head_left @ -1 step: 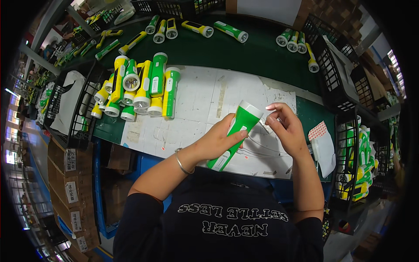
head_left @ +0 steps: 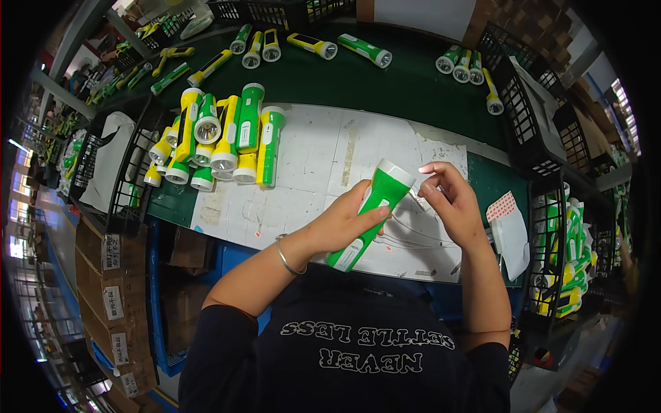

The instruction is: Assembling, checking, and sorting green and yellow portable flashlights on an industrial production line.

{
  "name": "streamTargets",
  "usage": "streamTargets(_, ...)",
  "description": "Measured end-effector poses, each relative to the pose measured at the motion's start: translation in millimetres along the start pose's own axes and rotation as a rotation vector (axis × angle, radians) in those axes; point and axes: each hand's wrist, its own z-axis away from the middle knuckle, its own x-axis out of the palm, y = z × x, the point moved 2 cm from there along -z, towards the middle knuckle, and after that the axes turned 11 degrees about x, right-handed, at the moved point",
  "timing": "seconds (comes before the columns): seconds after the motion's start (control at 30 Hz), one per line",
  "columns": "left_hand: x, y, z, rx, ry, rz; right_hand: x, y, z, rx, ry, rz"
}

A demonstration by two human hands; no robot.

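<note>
My left hand (head_left: 348, 219) is wrapped round a green flashlight (head_left: 377, 199) with a white head. The flashlight is tilted, its head up and to the right, its tail toward my body. Just right of that head, my right hand (head_left: 451, 203) is raised with the index finger stretched out and the other fingers bent. Its fingers are apart, and I see nothing between them. Both hands are over a worn white work surface (head_left: 310, 186). At its left, yellow and green flashlights (head_left: 224, 141) are stacked in a pile.
A sheet with red dots (head_left: 502, 206) and white paper lie by my right forearm. Black crates stand at left (head_left: 138, 148) and right (head_left: 547, 241), the right one full of flashlights. More flashlights (head_left: 365, 49) are spread along the green bench (head_left: 399, 89) behind. Thin cables (head_left: 420, 234) cross the white surface.
</note>
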Motion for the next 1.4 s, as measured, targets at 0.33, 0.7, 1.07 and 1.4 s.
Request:
streamTargets(0.33, 1.1, 8.6, 7.1, 0.106, -0.127, -0.669, 1.8, -19.2, 7.1, 0.043, -0.155, 0.183)
streamTargets(0.7, -45.5, 39.6, 33.8, -0.059, -0.220, -1.232, -15.3, 1.1, 13.0, 0.057, -0.181, 0.106)
streamTargets(1.07, -25.2, -19.6, 25.7, -0.123, -0.099, -0.437, 24.0, 61.1, -6.7, -0.004, 0.064, 0.470)
streamTargets(1.4, -9.4, -27.9, 11.4, -0.018, 0.126, -0.580, 15.4, 48.2, 2.2, 0.166, -0.061, -0.022)
